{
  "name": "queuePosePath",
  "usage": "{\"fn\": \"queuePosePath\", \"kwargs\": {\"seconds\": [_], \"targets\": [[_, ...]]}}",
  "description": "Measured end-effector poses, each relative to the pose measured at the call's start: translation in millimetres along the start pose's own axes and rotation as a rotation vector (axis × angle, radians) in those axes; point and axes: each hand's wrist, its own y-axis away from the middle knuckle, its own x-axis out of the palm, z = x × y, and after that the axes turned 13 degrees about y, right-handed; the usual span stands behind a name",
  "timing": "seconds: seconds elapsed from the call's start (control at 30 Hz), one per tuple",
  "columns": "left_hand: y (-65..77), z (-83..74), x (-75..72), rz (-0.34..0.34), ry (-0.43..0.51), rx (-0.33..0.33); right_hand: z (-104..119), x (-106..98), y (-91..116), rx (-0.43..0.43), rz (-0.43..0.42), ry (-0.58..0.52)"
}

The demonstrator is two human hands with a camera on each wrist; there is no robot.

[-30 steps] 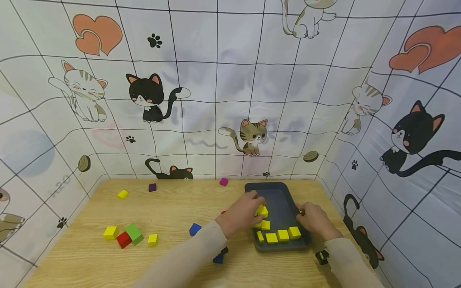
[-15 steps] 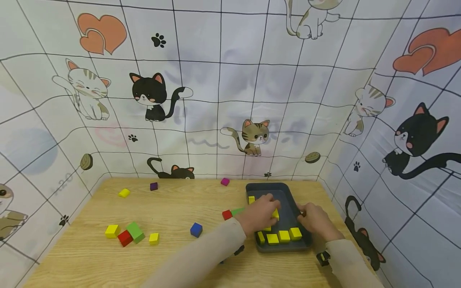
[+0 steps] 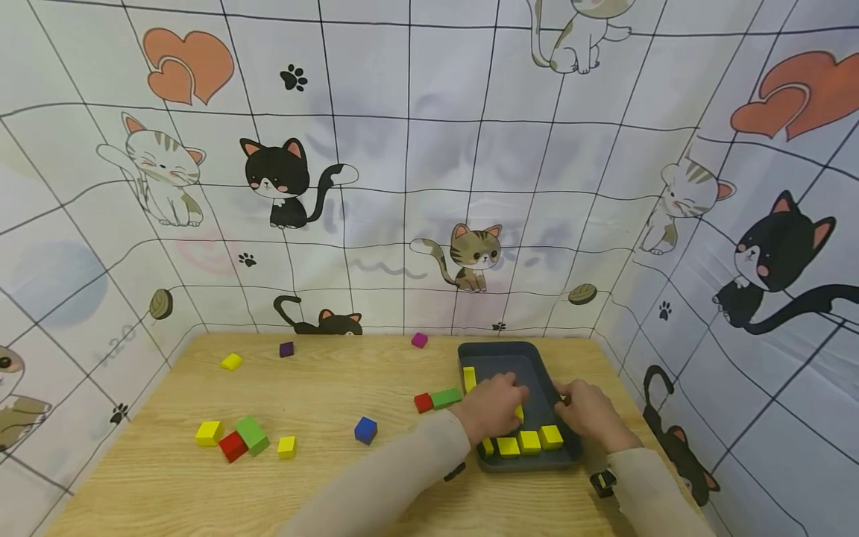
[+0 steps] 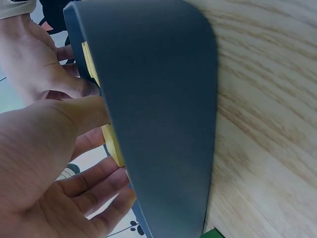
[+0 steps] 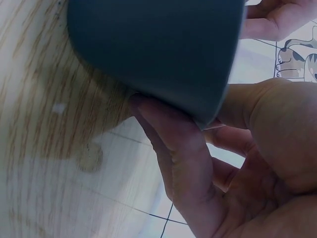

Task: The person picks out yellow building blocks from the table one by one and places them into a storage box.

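The left hand (image 3: 493,406) pinches a small yellow block (image 3: 520,414) within the dark grey, rounded rectangular tray (image 3: 513,362) on the pale wood-grain tabletop (image 3: 201,507). The right hand (image 3: 592,414) grips the tray's right side, and yellow cubes (image 3: 529,441) line its near end

a person's left hand (image 3: 493,408) has swept rightward and nearer across the gray tray (image 3: 498,359) in the past second, a yellow block (image 3: 520,414) at its fingertips now farther right and closer to the near yellow row (image 3: 529,441). the shift uncovers a red block (image 3: 423,403) and a green block (image 3: 446,398) just outside the tray, along with a yellow piece (image 3: 470,379) by the tray's left wall. a blue block seen near the table's front a second ago is hidden behind the left sleeve (image 3: 396,473).
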Motion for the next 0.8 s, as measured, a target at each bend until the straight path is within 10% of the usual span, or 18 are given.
{"fn": "queuePosePath", "kwargs": {"seconds": [0.8], "targets": [[17.8, -2.3, -19.8, -0.019, -0.025, -0.025, -1, 2, -3, -0.004, 0.008, -0.008]]}}
